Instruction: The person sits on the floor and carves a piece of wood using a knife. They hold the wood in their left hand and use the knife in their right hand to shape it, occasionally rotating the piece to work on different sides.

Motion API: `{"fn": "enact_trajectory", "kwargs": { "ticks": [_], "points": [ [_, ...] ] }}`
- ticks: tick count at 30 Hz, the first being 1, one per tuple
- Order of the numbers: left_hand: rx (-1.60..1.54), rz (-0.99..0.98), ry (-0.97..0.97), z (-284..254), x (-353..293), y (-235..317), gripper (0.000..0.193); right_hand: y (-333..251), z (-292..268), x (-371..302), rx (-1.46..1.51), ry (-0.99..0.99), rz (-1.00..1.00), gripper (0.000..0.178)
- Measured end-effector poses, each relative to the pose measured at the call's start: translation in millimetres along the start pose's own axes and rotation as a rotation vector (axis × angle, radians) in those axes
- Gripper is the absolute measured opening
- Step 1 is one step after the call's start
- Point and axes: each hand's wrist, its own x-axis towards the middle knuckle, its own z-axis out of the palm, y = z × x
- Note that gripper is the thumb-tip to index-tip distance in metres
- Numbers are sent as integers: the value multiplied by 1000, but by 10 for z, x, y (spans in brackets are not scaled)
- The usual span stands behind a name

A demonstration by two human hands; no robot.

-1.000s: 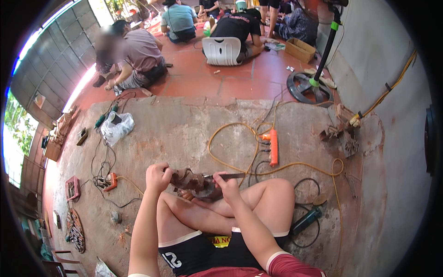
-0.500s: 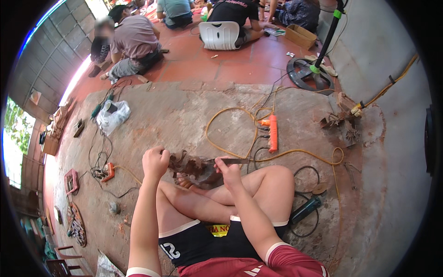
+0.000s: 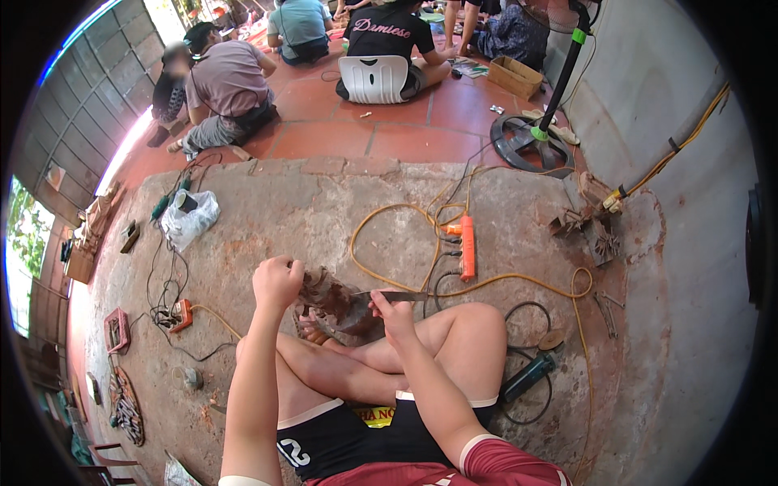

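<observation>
My left hand [image 3: 277,282] is closed around the upper end of a brown carved figure [image 3: 336,301], which looks like wood. The figure leans between my crossed legs, with its broader end toward my right hand and my bare foot beside it. My right hand [image 3: 394,316] grips a thin, flat, dark file [image 3: 405,296]. One end of the file lies over the figure's broader end; the other juts out to the right of my fingers. My left hand hides the figure's tip.
An orange power strip [image 3: 468,248] and a looped yellow cord [image 3: 519,276] lie ahead on the right. Beside my right knee is a green power tool [image 3: 528,377]. A pink basket [image 3: 117,330] and plastic bag [image 3: 191,220] are leftward. Several people sit beyond.
The whole view has shifted, so the floor and people appear lower and further left. The figure is tilted slightly differently, and more of the file's left end shows. Both hands keep their grip.
</observation>
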Motion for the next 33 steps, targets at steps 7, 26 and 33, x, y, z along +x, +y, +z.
{"fn": "enact_trajectory", "kwargs": {
  "ticks": [7,26,33],
  "points": [
    [26,5,-49,38,69,162,33,-34,-83,42,32,32,-2,14],
    [67,133,-61,124,-25,526,35,-80,-239,127,-14,316,-16,12],
    [70,126,-76,141,-150,615,34,-119,-189,100,-28,345,8,12]
  ]
}}
